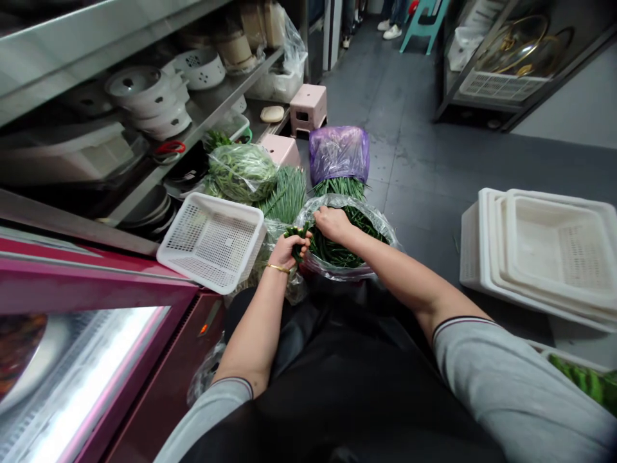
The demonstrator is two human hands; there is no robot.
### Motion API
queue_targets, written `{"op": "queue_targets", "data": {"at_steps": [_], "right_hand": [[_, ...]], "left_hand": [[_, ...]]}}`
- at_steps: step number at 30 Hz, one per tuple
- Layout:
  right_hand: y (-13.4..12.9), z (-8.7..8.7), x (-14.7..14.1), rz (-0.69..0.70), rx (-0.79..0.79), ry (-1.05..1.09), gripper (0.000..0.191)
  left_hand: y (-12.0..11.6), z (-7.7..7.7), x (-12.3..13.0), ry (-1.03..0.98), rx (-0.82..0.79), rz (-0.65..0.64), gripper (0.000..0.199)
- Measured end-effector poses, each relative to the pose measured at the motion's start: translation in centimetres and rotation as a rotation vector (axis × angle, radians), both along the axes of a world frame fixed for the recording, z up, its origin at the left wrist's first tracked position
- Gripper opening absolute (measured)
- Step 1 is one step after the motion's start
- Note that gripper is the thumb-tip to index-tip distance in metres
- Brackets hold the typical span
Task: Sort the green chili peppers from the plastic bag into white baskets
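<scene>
Inside the clear bag (pixel 320 267), long green stems (pixel 340 253) curve lengthwise along its wall, just below the nearer right hand (pixel 332 225), whose curled fingers' hold I cannot tell, while at the bag's left edge the left hand (pixel 286 250) grips a bunch (pixel 292 232).

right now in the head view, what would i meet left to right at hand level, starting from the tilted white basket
White perforated plastic basket → left hand, gripping green stalks → right hand → stack of white plastic baskets.
</scene>
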State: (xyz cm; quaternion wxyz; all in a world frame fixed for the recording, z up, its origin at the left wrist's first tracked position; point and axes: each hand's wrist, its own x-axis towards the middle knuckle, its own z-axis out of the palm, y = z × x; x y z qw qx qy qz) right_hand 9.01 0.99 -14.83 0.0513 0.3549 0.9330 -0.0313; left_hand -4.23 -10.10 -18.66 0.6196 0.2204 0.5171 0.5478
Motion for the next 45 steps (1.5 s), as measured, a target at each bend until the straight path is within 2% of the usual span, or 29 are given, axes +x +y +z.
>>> {"op": "queue_targets", "data": {"at_steps": [4, 7, 11, 14, 16, 20, 22, 23, 26, 29, 33, 38, 41, 43, 45], "right_hand": [[1.3, 1.9, 1.8, -0.029, -0.012, 0.159, 0.024], [1.2, 3.0, 3.6, -0.035, -0.045, 0.335, 0.018], [0.3, 2.5, 5.1, -0.052, 0.050, 0.327, 0.027], [0.3, 1.1, 5.6, -0.088, 0.092, 0.237, 0.033], [0.4, 0.0, 5.3, -0.052, 0.054, 0.181, 0.033], [1.0, -1.6, 4.2, 0.058, -0.036, 0.085, 0.033], [1.7, -1.5, 4.4, 0.044, -0.050, 0.078, 0.031], [2.0, -1.3, 4.8, 0.037, -0.056, 0.086, 0.030], [3.1, -0.4, 6.7, 0.025, -0.078, 0.113, 0.025], [3.5, 0.0, 8.1, -0.023, -0.076, 0.057, 0.024], [2.7, 0.4, 8.1, -0.074, -0.059, -0.040, 0.028], [0.5, 2.7, 6.8, -0.054, -0.003, 0.199, 0.028], [-0.7, 3.4, 6.0, -0.036, 0.004, 0.315, 0.027], [-1.2, 3.3, 5.8, -0.038, -0.050, 0.332, 0.025], [-1.1, 2.9, 6.1, -0.008, -0.173, 0.347, 0.022]], "left_hand": [[2.5, 0.2, 1.8, 0.201, 0.093, 0.032, 0.036], [4.6, 0.3, 4.0, 0.309, 0.124, -0.018, 0.037], [5.0, 0.2, 5.4, 0.258, 0.046, -0.104, 0.041], [3.7, -0.2, 4.4, 0.218, -0.008, -0.118, 0.033], [3.0, -0.5, 3.5, 0.262, -0.019, -0.086, 0.025], [3.0, -0.9, 1.4, 0.594, 0.010, 0.067, 0.018], [3.4, -0.7, 0.3, 0.701, 0.052, 0.163, 0.019], [3.5, -0.6, -0.2, 0.693, 0.062, 0.201, 0.021], [3.7, 0.0, -0.9, 0.513, 0.045, 0.268, 0.027], [3.5, 1.0, -0.1, 0.367, 0.096, 0.195, 0.029], [3.3, 2.3, 1.9, 0.424, 0.249, 0.058, 0.027], [3.3, 2.6, 3.7, 0.629, 0.420, -0.104, 0.024], [3.0, 2.3, 4.1, 0.543, 0.407, -0.110, 0.025], [2.6, 2.2, 3.9, 0.487, 0.369, -0.124, 0.028], [2.2, 2.3, 3.2, 0.515, 0.353, -0.196, 0.032]]}}
